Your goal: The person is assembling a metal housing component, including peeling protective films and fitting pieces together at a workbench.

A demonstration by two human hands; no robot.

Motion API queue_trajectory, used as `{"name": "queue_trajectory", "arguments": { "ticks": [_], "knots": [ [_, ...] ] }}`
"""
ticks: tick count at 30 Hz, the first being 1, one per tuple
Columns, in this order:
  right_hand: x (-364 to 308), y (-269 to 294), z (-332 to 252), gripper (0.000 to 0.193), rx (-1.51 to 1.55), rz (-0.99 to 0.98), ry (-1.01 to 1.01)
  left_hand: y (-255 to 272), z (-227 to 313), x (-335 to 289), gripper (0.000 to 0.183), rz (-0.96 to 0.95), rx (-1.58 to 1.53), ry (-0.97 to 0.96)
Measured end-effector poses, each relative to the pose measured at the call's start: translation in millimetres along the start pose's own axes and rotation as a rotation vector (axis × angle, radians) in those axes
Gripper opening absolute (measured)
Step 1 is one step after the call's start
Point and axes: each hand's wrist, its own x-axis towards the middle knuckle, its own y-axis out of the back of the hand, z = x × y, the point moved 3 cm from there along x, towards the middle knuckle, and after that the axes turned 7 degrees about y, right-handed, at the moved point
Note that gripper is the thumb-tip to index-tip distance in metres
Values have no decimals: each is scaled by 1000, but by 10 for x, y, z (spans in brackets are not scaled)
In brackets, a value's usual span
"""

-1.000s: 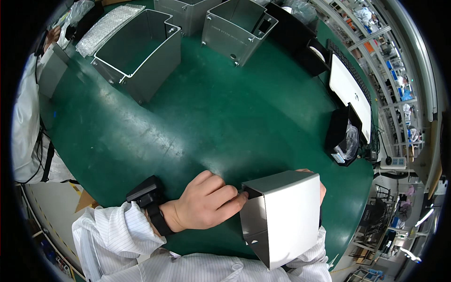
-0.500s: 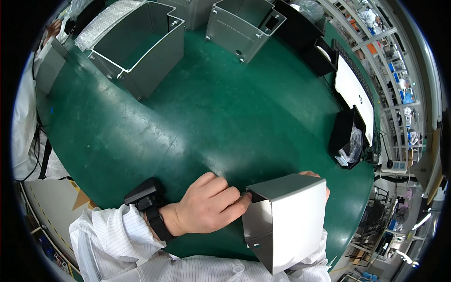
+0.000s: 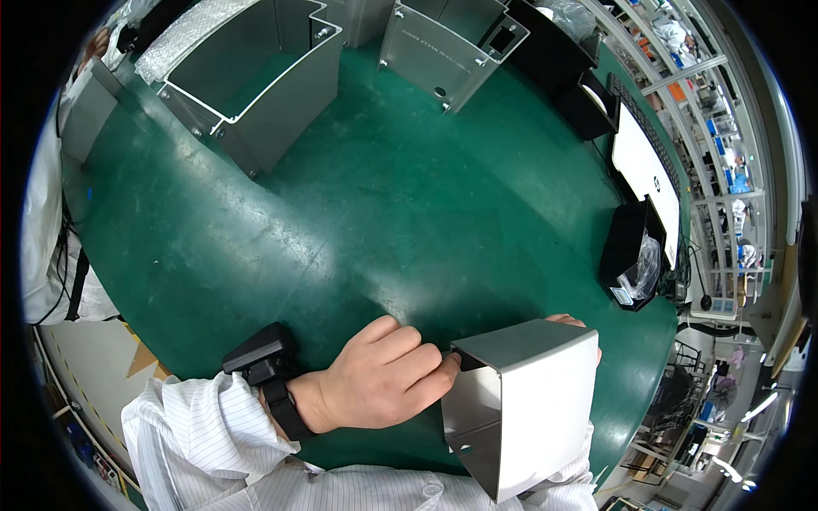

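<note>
Open room runs across the green table (image 3: 400, 213) ahead of the left grip (image 3: 383, 379). Grey metal housings (image 3: 290, 115) block the far side, the black bin (image 3: 622, 243) the right; behind the held metal casing (image 3: 545, 417), passage is hard to judge.

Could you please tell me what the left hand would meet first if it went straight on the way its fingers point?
Most likely the metal box: the left hand points right, straight at its upper left corner, and seems to reach it, though actual contact is hard to judge.
</note>
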Motion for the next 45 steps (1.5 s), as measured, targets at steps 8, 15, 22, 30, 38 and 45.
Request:
{"name": "queue_trajectory", "arguments": {
  "ticks": [8, 15, 22, 30, 38, 45],
  "knots": [
    [-2, 112, 103, 31, 69, -29, 20, 12, 21, 65, 11, -39, -6, 6],
    [-58, 186, 238, 27, 98, -39, 207, -11, 8, 26, 11, -6, -2, 32],
    [-42, 163, 235, 26, -37, -63, 275, -1, -4, 19, 11, 8, -9, 41],
    [-27, 147, 259, 26, 82, -68, 386, -9, 3, 23, 10, -9, 6, 56],
    [-11, 108, 180, 23, 13, -98, 298, -8, 8, 8, 11, -23, 41, 75],
    [-96, 307, 183, 17, -397, -80, 258, -63, 33, -32, 15, -51, 85, 86]
  ]
}}
